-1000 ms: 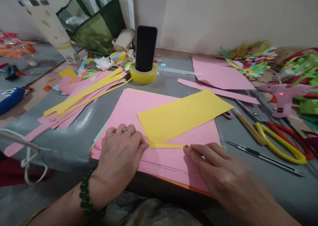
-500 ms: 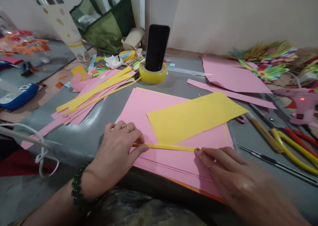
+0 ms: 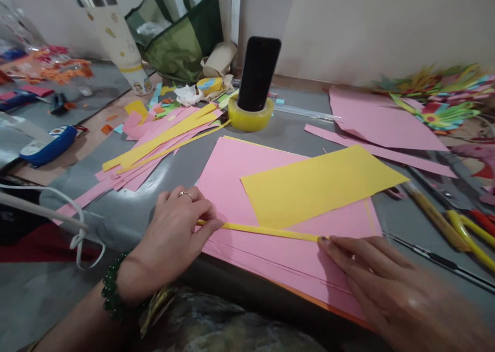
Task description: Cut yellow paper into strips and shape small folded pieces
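Yellow strip [image 3: 270,232]: both ends lost to sight at fingers of L hand [image 3: 180,225] & R hand [image 3: 386,272]; latter blurred toward wrist, arm cropped at lower R. Pink sheets [image 3: 228,176]: partly covered by yellow sheet [image 3: 320,187]; no. of layers unclear. Phone [image 3: 259,73]: base hidden in tape roll [image 3: 251,121]. Scissors [image 3: 454,219]: handles cut by R edge. Pink tool, far R [image 3: 474,153]: blurred, cropped, type indeterminate. Bag [image 3: 174,52]: handle tops cropped, upper edge.
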A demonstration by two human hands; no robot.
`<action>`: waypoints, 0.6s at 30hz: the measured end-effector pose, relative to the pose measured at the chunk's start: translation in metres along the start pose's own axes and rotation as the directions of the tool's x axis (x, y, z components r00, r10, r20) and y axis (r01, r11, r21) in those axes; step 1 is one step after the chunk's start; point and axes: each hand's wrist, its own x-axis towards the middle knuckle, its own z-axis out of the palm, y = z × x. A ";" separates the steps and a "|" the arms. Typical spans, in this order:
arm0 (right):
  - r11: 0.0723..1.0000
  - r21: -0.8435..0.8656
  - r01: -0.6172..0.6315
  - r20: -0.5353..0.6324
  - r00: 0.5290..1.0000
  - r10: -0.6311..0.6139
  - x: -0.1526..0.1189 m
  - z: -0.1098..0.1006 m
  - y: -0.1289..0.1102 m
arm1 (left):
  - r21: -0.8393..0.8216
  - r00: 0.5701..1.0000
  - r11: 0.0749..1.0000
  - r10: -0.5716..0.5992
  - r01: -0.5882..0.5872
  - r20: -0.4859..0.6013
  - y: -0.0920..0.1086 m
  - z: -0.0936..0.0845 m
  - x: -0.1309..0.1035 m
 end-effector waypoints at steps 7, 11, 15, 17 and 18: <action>0.999 0.046 -0.024 0.034 0.999 0.022 -0.013 0.007 0.005 | -0.067 0.998 0.996 -0.058 0.056 -0.029 -0.009 -0.005 -0.003; 0.999 -0.044 -0.003 0.100 0.995 0.007 -0.018 0.009 0.008 | -0.144 0.997 0.988 -0.067 0.061 -0.038 -0.013 -0.006 -0.005; 0.997 -0.068 0.022 0.122 0.992 -0.014 -0.021 0.009 0.010 | -0.206 0.996 0.977 -0.074 0.062 -0.052 -0.015 -0.005 -0.007; 0.997 -0.067 0.031 0.115 0.993 -0.023 -0.022 0.010 0.011 | -0.224 0.995 0.973 -0.078 0.064 -0.057 -0.015 -0.005 -0.008; 0.997 -0.066 0.031 0.114 0.993 -0.023 -0.022 0.010 0.011 | -0.229 0.995 0.971 -0.084 0.068 -0.057 -0.015 -0.005 -0.008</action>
